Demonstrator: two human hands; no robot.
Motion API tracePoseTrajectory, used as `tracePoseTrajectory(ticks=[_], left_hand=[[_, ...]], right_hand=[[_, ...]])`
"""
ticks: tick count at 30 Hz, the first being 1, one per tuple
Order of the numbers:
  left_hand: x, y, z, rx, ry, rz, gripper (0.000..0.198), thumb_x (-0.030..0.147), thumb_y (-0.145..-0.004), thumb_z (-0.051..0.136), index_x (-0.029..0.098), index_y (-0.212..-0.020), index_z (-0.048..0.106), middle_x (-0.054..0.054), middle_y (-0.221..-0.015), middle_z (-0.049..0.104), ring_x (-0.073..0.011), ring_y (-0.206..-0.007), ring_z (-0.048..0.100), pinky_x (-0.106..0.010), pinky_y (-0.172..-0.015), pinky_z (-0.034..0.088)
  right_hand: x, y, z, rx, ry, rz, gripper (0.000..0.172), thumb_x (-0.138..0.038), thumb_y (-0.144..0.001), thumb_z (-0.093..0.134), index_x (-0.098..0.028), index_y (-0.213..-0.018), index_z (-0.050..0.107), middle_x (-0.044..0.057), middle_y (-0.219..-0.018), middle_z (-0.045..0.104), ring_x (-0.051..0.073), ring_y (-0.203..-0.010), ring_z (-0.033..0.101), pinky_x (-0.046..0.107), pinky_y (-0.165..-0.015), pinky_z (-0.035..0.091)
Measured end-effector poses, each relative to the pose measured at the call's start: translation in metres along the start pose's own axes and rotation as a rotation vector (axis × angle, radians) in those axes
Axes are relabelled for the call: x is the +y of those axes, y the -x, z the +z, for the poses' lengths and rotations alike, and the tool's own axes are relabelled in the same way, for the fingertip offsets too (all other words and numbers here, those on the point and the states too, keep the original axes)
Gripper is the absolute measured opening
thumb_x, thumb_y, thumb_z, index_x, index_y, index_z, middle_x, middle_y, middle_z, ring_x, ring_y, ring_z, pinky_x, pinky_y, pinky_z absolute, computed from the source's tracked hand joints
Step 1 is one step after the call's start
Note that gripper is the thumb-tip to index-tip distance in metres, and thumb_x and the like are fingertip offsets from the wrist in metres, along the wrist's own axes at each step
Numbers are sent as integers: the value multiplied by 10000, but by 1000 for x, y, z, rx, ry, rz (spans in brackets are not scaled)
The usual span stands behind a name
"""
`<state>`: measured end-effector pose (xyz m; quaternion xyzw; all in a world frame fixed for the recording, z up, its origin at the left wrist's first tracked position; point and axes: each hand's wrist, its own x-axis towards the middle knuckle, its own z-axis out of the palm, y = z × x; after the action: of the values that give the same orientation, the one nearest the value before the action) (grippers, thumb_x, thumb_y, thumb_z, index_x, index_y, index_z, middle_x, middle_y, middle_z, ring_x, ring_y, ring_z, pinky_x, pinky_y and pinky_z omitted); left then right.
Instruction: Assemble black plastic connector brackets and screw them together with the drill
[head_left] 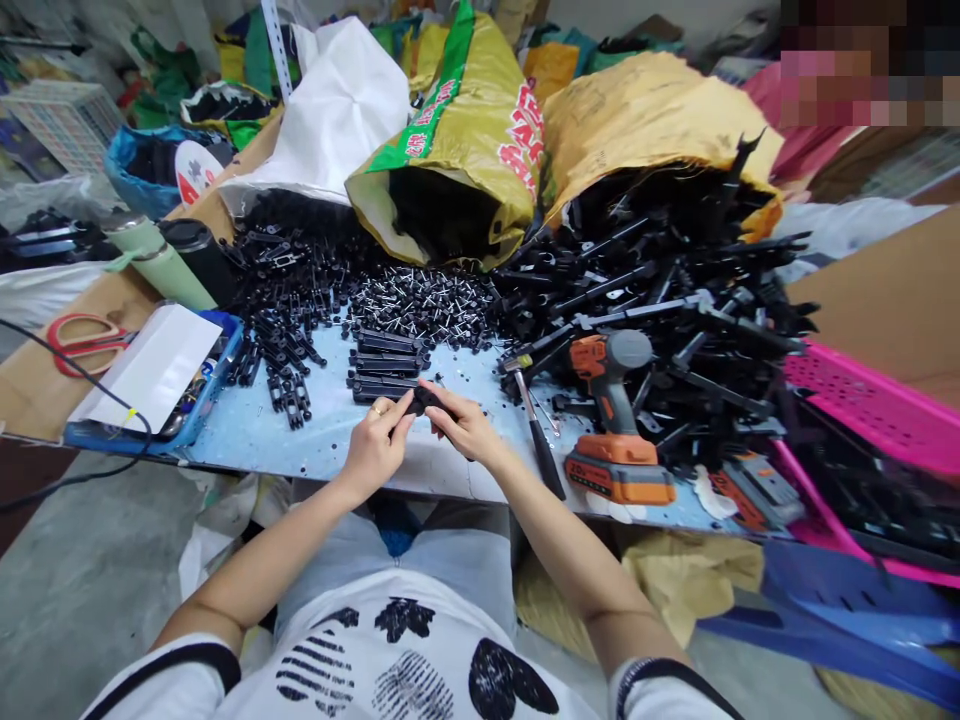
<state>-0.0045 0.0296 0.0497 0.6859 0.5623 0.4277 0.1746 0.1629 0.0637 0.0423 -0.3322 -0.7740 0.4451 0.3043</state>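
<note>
Left hand [377, 442] and right hand [463, 424]: pinching one black part [421, 401] between fingertips, centre of frame.
Neat stacks [386, 364]: just left of centre, probably done.
Loose black pieces [637, 280]: heaped at right, probably left to do.

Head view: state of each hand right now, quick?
Left hand: closed, pinching a small black part.
Right hand: closed, on the same part's other side.

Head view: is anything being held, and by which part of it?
A small black part: the left hand pinches its left end, the right hand its right end. Finer detail cannot be told.
</note>
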Motion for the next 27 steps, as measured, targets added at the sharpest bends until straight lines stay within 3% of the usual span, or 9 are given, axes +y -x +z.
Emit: tracePoseTrajectory(ticks=[2,4,8,9,13,17,22,24,27], left_hand=[[5,-11,-5,113,-26,-3,387,346,-945,394,189,-1254,567,-60,-883,572,-146,-810,566,-258,-778,470],[9,-22,-15,171,-30,16,384,351,-943,403,192,-1250,571,-56,-884,572,-140,-815,566,-248,-781,467],[14,-21,-30,85,23,77,379,324,-942,410,189,-1265,557,-67,-934,597,-144,-856,577,-254,-796,472],[14,-16,-28,28,49,90,374,314,-939,416,184,-1259,561,-69,-935,606,-146,-858,584,-257,-794,476],[16,7,-9,-82,120,77,336,283,-921,457,173,-1205,599,-77,-944,638,-154,-864,610,-265,-800,493],[16,16,-3,-68,11,68,320,282,-912,477,173,-1182,608,-78,-951,641,-167,-879,620,-278,-812,504],[18,20,-2,-48,-96,115,336,279,-932,431,177,-1219,573,-87,-956,629,-171,-871,622,-284,-782,519],[22,21,6,37,-72,125,350,267,-942,410,176,-1253,543,-96,-975,623,-165,-874,619,-281,-781,517],[28,22,17,222,-14,119,365,254,-957,367,168,-1279,518,-110,-980,618,-154,-858,611,-271,-769,514]], right_hand=[[-4,12,19,-143,35,-96,462,-537,-880,474,-270,-1241,581,50,-968,638,148,-749,601,304,-747,521],[-5,22,37,-155,7,-127,479,-564,-867,483,-249,-1203,612,60,-934,648,176,-822,616,315,-784,517],[-1,24,33,353,-263,192,562,-583,-901,379,-229,-1320,501,38,-819,620,133,-601,589,302,-603,546],[-2,21,28,412,-350,259,586,-584,-897,387,-222,-1351,461,28,-794,610,125,-564,578,294,-559,544],[-7,11,13,357,-523,297,648,-588,-877,425,-194,-1391,400,-5,-682,579,127,-533,576,288,-514,545],[-5,13,1,241,-223,139,573,-507,-840,557,-229,-1336,485,43,-900,650,122,-594,589,305,-601,559],[-4,17,-12,126,129,-120,482,-410,-876,549,-239,-1324,502,79,-1175,613,205,-1018,596,372,-929,480],[-7,17,-3,186,124,-127,472,-418,-918,471,-238,-1354,466,79,-1164,614,184,-961,617,352,-892,500],[-10,18,17,423,76,-76,484,-454,-954,353,-224,-1368,452,99,-1152,612,162,-816,632,313,-768,539]])
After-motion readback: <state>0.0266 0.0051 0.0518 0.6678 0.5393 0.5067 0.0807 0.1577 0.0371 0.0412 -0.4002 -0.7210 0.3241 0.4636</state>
